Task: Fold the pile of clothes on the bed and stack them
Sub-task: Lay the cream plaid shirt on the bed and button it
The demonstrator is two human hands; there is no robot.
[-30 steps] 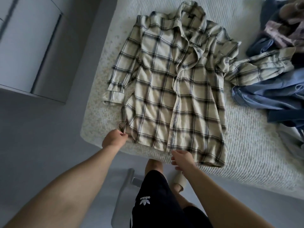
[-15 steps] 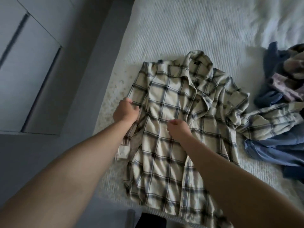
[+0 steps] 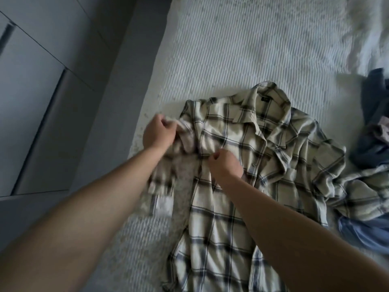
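Shirt: plaid shirt point(image 3: 237, 165) lies spread on the bed point(image 3: 242, 43), unfolded.
Hands: your left hand point(image 3: 159, 133) grips its sleeve; right hand point(image 3: 225, 165) pinches its front.
Left: pile point(image 3: 372, 144) beside shirt waits; nothing stacked.

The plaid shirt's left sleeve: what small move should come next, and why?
Probably the left hand should carry the gripped sleeve inward across the plaid shirt. The sleeve hangs lifted at the shirt's edge while the right hand pinches the front, seemingly anchoring the fold line.
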